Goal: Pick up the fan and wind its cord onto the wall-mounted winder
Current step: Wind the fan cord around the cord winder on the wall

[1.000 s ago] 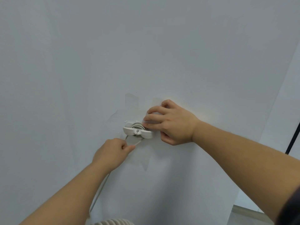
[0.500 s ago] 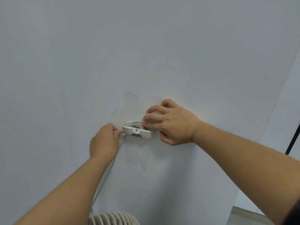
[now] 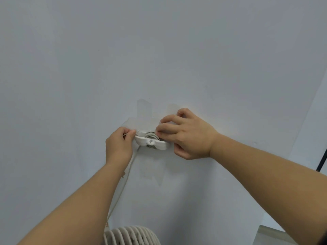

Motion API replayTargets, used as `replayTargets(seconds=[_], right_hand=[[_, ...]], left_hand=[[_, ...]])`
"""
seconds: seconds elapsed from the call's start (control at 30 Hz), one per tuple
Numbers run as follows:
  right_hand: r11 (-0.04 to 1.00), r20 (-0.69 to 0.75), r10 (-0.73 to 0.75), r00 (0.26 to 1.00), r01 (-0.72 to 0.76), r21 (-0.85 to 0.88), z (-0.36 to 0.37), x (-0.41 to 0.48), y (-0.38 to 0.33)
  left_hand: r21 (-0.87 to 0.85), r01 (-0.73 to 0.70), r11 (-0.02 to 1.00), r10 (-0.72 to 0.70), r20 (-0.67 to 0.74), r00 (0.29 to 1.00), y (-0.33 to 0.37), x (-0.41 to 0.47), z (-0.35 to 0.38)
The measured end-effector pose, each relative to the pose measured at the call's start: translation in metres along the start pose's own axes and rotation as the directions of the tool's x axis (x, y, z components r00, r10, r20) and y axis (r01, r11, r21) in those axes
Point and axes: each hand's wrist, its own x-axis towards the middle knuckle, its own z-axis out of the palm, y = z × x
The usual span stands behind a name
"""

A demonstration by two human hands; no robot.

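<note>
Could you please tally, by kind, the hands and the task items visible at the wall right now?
Hands: 2, the left hand pinching the cord and the right hand on the winder
Fans: 1, the white fan at the bottom edge
Cords: 1, the cord
Winders: 1, the wall-mounted winder
Total: 5

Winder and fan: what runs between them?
Head view: only the cord, slanting down the bare wall from the winder toward the fan.

hands (image 3: 159,138) at winder (image 3: 151,142) – cord (image 3: 123,184) pinched
</note>
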Motion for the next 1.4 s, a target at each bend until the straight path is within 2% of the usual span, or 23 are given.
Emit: replayTargets(seconds=[0.17, 0.3, 0.5, 0.57, 0.63, 0.7, 0.77, 0.83, 0.9, 0.97, 1.03, 1.17, 1.27, 1.4], right_hand=[[1.0, 0.015, -0.01, 1.0, 0.01, 0.001, 0.001, 0.0, 0.001], [0.999, 0.012, 0.044, 0.999, -0.044, 0.008, -0.002, 0.0, -0.004], [0.965, -0.044, 0.25, 0.967, -0.245, 0.089, -0.009, 0.018, -0.03], [0.942, -0.071, 0.295, 0.953, -0.278, 0.187, -0.015, 0.024, -0.04], [0.903, -0.005, 0.316, 0.949, -0.299, 0.307, -0.017, 0.029, -0.051], [0.796, 0.145, 0.398, 0.906, -0.419, 0.437, -0.015, 0.033, -0.06], [0.585, 0.249, 0.543, 0.802, -0.575, 0.572, -0.017, 0.039, -0.064], [0.401, 0.302, 0.634, 0.712, -0.636, 0.659, -0.018, 0.044, -0.063], [0.23, 0.394, 0.631, 0.669, -0.646, 0.728, -0.019, 0.047, -0.063], [0.061, 0.504, 0.557, 0.66, -0.638, 0.768, -0.02, 0.049, -0.068], [-0.055, 0.574, 0.487, 0.659, -0.633, 0.772, -0.019, 0.048, -0.075], [-0.233, 0.677, 0.376, 0.633, -0.642, 0.73, -0.015, 0.046, -0.084], [-0.265, 0.711, 0.323, 0.624, -0.662, 0.701, -0.014, 0.044, -0.089], [-0.311, 0.708, 0.329, 0.625, -0.636, 0.706, -0.017, 0.045, -0.087]], left_hand=[[-0.135, 0.028, 0.99, -0.036, -0.056, 0.998, 0.012, -0.002, -0.001], [-0.209, 0.057, 0.976, -0.064, -0.026, 0.998, 0.013, -0.009, -0.006], [-0.415, 0.224, 0.882, -0.167, 0.168, 0.971, 0.007, -0.019, -0.018], [-0.474, 0.302, 0.827, -0.204, 0.248, 0.947, 0.006, -0.022, -0.022], [-0.532, 0.373, 0.76, -0.232, 0.314, 0.921, 0.005, -0.024, -0.026], [-0.574, 0.417, 0.704, -0.239, 0.362, 0.901, 0.005, -0.025, -0.03], [-0.599, 0.451, 0.662, -0.235, 0.406, 0.883, 0.005, -0.027, -0.033], [-0.597, 0.486, 0.639, -0.232, 0.453, 0.861, 0.003, -0.028, -0.035], [-0.57, 0.499, 0.652, -0.232, 0.477, 0.848, 0.001, -0.029, -0.037], [-0.537, 0.489, 0.688, -0.229, 0.478, 0.848, 0.0, -0.029, -0.038], [-0.521, 0.47, 0.712, -0.211, 0.481, 0.851, 0.0, -0.03, -0.04], [-0.525, 0.468, 0.711, -0.232, 0.452, 0.861, 0.001, -0.031, -0.042], [-0.49, 0.472, 0.733, -0.268, 0.43, 0.862, 0.002, -0.029, -0.043], [-0.471, 0.461, 0.752, -0.258, 0.433, 0.864, 0.002, -0.029, -0.044]])
